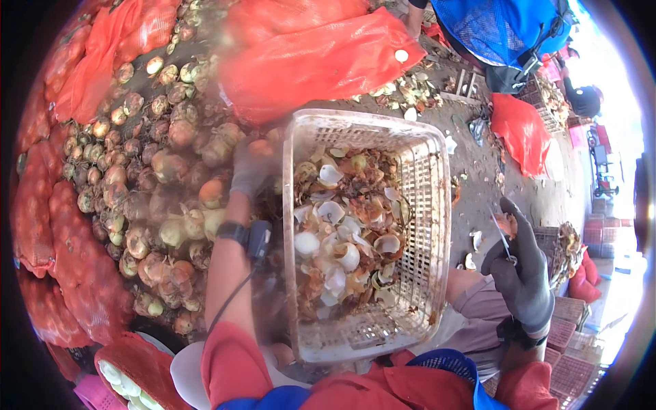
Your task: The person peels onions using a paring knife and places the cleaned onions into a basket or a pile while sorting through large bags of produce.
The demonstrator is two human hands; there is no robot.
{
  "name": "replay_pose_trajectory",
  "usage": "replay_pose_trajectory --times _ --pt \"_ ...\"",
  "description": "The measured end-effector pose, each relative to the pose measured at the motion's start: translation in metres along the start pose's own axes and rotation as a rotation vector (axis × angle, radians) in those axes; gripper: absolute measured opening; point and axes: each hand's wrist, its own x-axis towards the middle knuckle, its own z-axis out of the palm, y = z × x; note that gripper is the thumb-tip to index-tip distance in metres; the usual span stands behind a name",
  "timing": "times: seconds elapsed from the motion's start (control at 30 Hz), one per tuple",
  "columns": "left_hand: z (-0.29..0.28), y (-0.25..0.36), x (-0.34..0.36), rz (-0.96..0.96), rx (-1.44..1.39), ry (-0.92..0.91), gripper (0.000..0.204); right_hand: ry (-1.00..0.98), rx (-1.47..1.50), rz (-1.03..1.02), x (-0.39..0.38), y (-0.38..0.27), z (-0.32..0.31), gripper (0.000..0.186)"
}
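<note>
left hand (249,169) at onions (137,242) left of basket (372,120), cannot tell grip; right hand (525,279) clutching knife (501,235) right of basket.

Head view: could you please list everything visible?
onions: many, brown, left
basket: one, whitish, centre
onion peels: many, white and brown, inside basket
net bags: several, red, left, top and right
peeled onions: several, white, lower left
crates: several, reddish, lower right
vehicle: one, red, far right
other people: at least two, blue and dark clothing, upper right
knife: one, silvery, right of basket
left hand: one, grey glove, among onions
right hand: one, grey glove, holding knife
</note>
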Motion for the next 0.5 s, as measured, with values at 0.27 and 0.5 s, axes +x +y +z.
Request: replay_pose_trajectory --times 0.27,0.5 --pt "-0.132 0.113 -0.035 0.084 -0.838 -0.299 0.071 -0.141 -0.070 -0.270 -0.005 -0.041 0.014 0.064" --pt "-0.219 0.298 -0.136 0.472 -0.750 -0.392 0.096 -0.362 0.721 -0.357 -0.020 -0.064 0.047 0.081"
